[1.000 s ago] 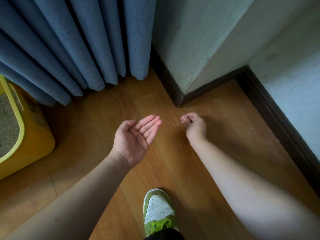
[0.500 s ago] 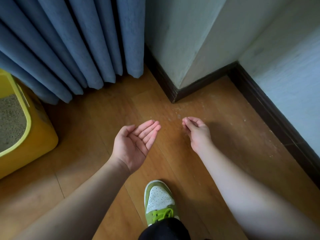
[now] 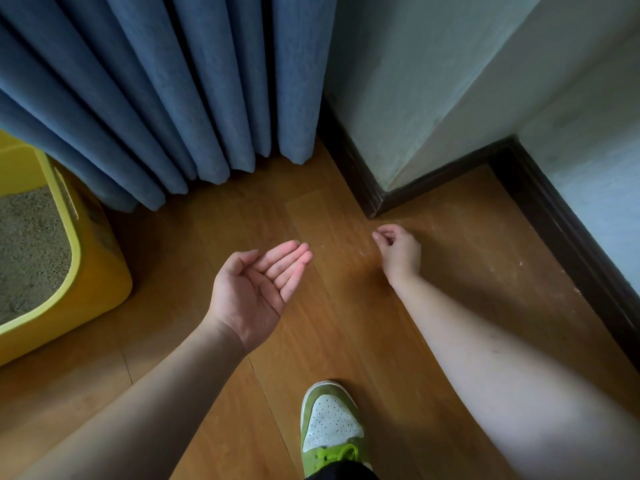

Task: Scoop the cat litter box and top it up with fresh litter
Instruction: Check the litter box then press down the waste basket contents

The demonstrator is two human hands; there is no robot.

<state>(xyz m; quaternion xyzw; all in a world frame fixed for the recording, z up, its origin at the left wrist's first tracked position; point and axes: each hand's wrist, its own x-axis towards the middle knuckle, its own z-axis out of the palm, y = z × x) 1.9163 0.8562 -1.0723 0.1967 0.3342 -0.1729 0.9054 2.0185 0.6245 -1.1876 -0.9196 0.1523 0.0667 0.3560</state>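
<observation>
A yellow litter box [image 3: 100,271] stands at the far left edge of the wooden floor [image 3: 214,237], only partly in view, with grey-brown litter [image 3: 31,247] lying inside it. Its rear corner sits just beside the hem of a blue curtain [image 3: 166,98], whose folds hang down to the floor across the upper left.

Toward the middle, the person's left hand [image 3: 254,289] is held above the floor, palm up and slightly cupped, its fingers straight and close together; whether any small grains lie in the palm cannot be told. The hand is well apart from the litter box.

Below and between the two forearms, a green and white shoe [image 3: 330,427] is planted on the floor.

To the right of the left hand, the right hand [image 3: 400,254] is lowered near the floor, back up, with its fingers curled in and the thumb and fingertips drawn together as in a pinch; what they hold, if anything, is too small to make out. Pale specks dot the floor around and beyond this hand.

Farther right, a dark baseboard [image 3: 561,230] runs along pale walls [image 3: 433,81] that form a jutting corner just beyond the right hand.
</observation>
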